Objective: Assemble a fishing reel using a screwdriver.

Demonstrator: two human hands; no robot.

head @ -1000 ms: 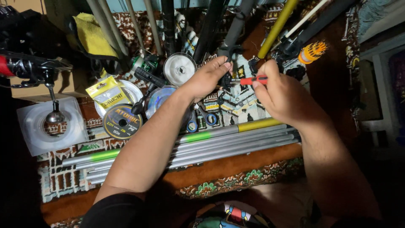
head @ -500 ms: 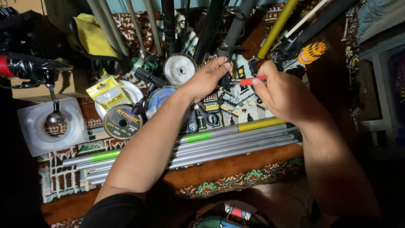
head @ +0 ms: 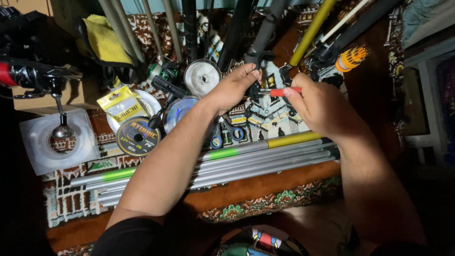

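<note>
Little has shifted since the earlier frame. The right hand (head: 318, 105) is pinching a red-handled tool (head: 284, 91), its axis pointing left toward the left hand (head: 233, 87), which is gripping a dark reel fitting (head: 256, 85).

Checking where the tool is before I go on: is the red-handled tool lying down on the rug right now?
No. The right hand holds the red-handled tool up between its fingers, pointed toward the left hand, above the rug.

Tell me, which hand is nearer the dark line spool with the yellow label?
Left. The left hand is a little right of the dark line spool; the right hand is much farther right, holding a red-handled tool.
</note>
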